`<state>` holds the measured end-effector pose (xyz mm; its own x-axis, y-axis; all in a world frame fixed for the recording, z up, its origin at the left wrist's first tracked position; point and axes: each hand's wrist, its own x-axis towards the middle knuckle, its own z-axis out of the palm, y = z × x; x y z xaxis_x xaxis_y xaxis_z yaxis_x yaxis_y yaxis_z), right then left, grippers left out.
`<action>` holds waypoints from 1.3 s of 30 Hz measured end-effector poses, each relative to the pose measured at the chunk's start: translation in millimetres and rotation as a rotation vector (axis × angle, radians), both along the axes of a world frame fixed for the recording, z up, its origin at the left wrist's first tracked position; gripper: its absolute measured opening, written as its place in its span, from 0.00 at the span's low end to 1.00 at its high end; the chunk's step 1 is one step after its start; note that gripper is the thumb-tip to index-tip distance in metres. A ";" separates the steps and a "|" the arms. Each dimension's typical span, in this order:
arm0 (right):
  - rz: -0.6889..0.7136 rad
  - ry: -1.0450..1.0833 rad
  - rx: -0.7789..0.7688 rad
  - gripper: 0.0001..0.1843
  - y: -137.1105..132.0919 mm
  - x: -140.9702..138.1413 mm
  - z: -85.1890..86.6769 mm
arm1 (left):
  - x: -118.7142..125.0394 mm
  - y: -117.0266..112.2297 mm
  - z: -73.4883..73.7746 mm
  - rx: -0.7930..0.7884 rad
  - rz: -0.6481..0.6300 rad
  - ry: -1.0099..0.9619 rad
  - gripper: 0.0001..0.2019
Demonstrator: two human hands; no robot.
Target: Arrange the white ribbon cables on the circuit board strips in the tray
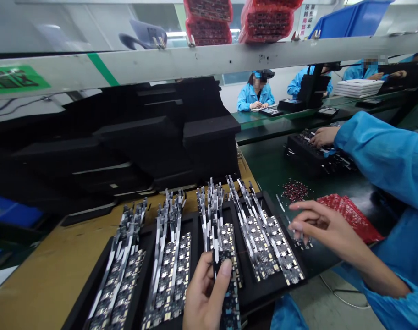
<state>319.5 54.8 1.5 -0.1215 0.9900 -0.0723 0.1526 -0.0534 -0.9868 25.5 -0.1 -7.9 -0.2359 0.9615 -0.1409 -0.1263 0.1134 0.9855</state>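
Note:
My left hand [204, 298] is at the bottom centre, closed round a narrow circuit board strip [229, 302], with the thumb pressed on its top. Under it lies a black tray [264, 293] holding several rows of the same board strips [171, 256], their metal tabs pointing away from me. My right hand [319, 224] hovers just off the tray's right edge. Its fingers are bent and held together over some small parts on the green mat, and what they hold is hidden.
Small red parts [296, 190] and a red pack [349, 215] lie right of the tray. Black foam trays [143, 137] are stacked behind it under a shelf rail [209, 59]. A co-worker's hand [324, 136] in a blue sleeve works on a black fixture at right. Other people sit further back.

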 end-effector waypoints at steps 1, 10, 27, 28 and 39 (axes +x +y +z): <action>0.032 -0.003 -0.013 0.22 -5.7 -6.8 4.1 | -1.2 0.4 -4.5 0.015 0.000 -0.003 0.22; 0.264 0.030 -0.095 0.23 -37.7 -66.1 11.5 | -6.9 -1.3 -21.4 0.111 -0.016 -0.039 0.16; 0.334 0.053 -0.150 0.08 -41.8 -105.7 -7.6 | -11.5 -4.7 -20.8 0.102 -0.185 -0.228 0.10; 0.329 0.053 -0.138 0.08 -40.8 -106.2 -7.5 | -12.0 -5.2 -21.3 0.105 -0.195 -0.230 0.09; 0.343 0.032 -0.196 0.10 -30.9 -109.7 0.4 | -11.5 -7.2 -19.3 0.080 -0.203 -0.203 0.09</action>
<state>209.9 23.9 1.9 -0.4482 0.8593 -0.2465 0.1632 -0.1925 -0.9676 14.0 -7.2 -27.2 -0.0126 0.9961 -0.0872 -0.3048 0.0793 0.9491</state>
